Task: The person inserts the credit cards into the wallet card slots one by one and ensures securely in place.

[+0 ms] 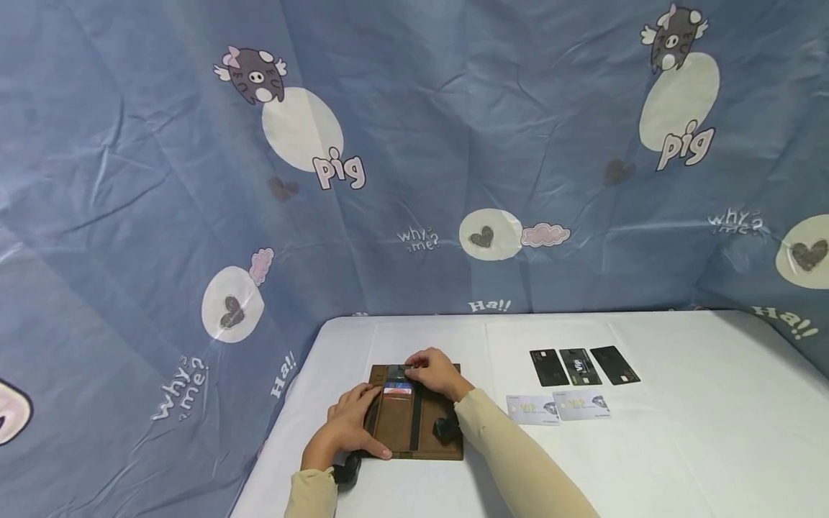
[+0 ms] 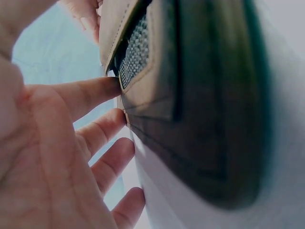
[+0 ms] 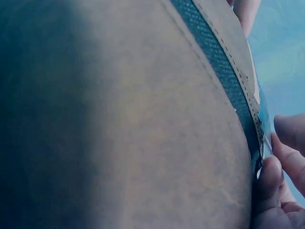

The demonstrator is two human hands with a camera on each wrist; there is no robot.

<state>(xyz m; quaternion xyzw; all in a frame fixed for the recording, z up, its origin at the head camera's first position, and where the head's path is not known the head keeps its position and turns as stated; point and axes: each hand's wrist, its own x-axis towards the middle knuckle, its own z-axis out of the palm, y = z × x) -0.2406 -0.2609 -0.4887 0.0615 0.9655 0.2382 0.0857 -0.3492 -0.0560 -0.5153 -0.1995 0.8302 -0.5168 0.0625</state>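
A brown wallet (image 1: 393,424) lies opened out on the white table, with dark bands across its inside. Blue and red cards (image 1: 398,390) show in its upper left slots, with a dark card (image 1: 397,372) above them. My left hand (image 1: 350,424) is spread over the wallet's left side, thumb at the lower edge; in the left wrist view its fingertips (image 2: 112,88) touch the side edge. With my right hand (image 1: 437,373) I pinch the dark card near the wallet's top edge. Thumb and fingers (image 3: 271,174) meet there in the right wrist view, partly hiding the card.
To the right of the wallet, three black cards (image 1: 581,367) lie in a row. Two silver VIP cards (image 1: 532,409) lie below them, side by side. A blue printed curtain (image 1: 414,158) hangs behind and to the left of the table (image 1: 680,446).
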